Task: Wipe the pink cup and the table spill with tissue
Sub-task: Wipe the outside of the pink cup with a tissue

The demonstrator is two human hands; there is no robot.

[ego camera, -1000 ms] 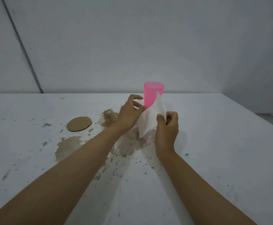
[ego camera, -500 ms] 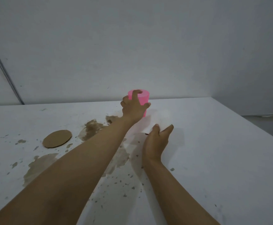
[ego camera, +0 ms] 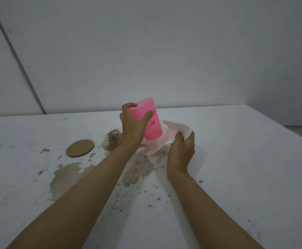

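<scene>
Left hand (ego camera: 133, 126) wrapped round pink cup (ego camera: 149, 121), tilted, above spill (ego camera: 139, 168); right hand (ego camera: 181, 151) pinching tissue (ego camera: 173, 130) just beside cup base.

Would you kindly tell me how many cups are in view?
1: a pink translucent plastic cup, tilted, held in the left hand over the white tissue; none appears hidden.
</scene>
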